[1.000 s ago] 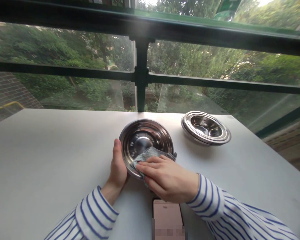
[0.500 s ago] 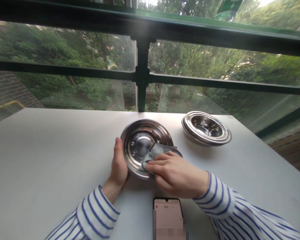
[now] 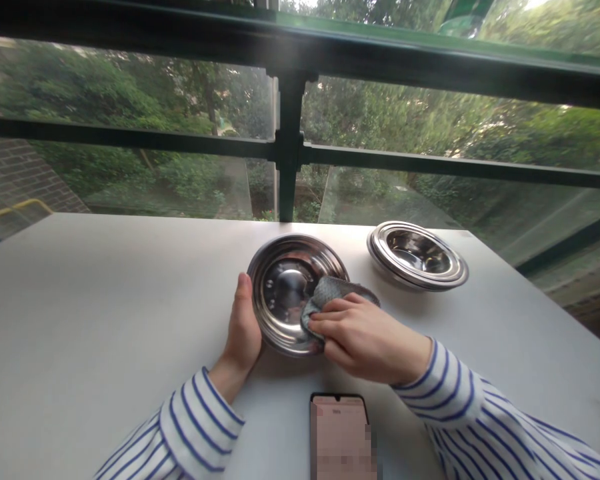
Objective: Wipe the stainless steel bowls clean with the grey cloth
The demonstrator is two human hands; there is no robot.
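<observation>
Left fingers (image 3: 243, 293) hold the bowl (image 3: 287, 287); right fingers (image 3: 333, 325) clutch gray cloth (image 3: 333, 289) against it.

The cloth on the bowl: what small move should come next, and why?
Perhaps slide the cloth along the bowl toward its far side: the right hand holds it at the right side, while the left hand holds the left side.

"What's on that smooth, flat, white table (image 3: 105, 307)?"

"A nested stack of round, shiny silver metal bowls (image 3: 417, 257), near the far right corner. Closer to us, a rectangular, dark-edged phone (image 3: 338, 433) lies screen up, showing pale pink."

"And the single round silver metal bowl (image 3: 287, 293)?"

"Can't tell from here whether it touches the tabletop."
</observation>
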